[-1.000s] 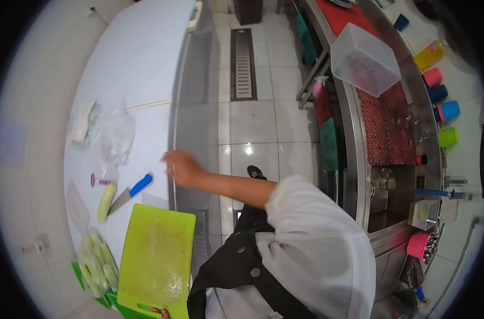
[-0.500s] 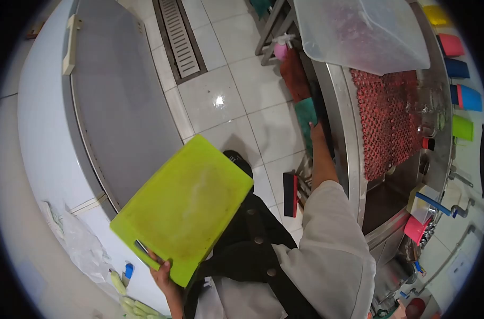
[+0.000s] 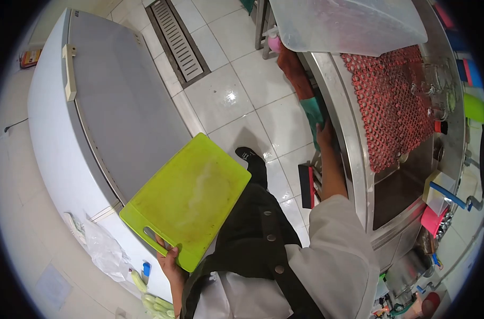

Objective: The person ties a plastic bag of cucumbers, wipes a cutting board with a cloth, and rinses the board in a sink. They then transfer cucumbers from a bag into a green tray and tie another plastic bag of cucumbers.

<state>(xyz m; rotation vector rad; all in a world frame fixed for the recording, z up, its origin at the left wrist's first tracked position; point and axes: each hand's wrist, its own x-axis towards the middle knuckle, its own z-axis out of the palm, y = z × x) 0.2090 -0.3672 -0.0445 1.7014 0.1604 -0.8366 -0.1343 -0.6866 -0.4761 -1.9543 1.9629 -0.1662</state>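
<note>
A green cutting board (image 3: 191, 194) hangs in front of my body on the left, tilted. My left hand (image 3: 170, 260) grips its lower left corner, with fingers through the handle slot. On the right, my right hand (image 3: 325, 133) is at a green cloth (image 3: 313, 114) beside the sink counter's front edge. A reddish-brown cloth (image 3: 295, 74) hangs just beyond the green one. The fingers of my right hand are partly hidden, and whether they grip the green cloth is unclear.
A white chest freezer (image 3: 114, 101) stands left. At right, the steel sink counter (image 3: 353, 159) bears a red mat (image 3: 385, 101) and a clear plastic bin (image 3: 348, 26). A red-and-black brush (image 3: 306, 186) and floor drain (image 3: 178, 42) are below.
The view has shifted slightly. A foot now shows more fully beyond the cutting board. My left hand still holds the board, and my right hand remains by the green cloth.
</note>
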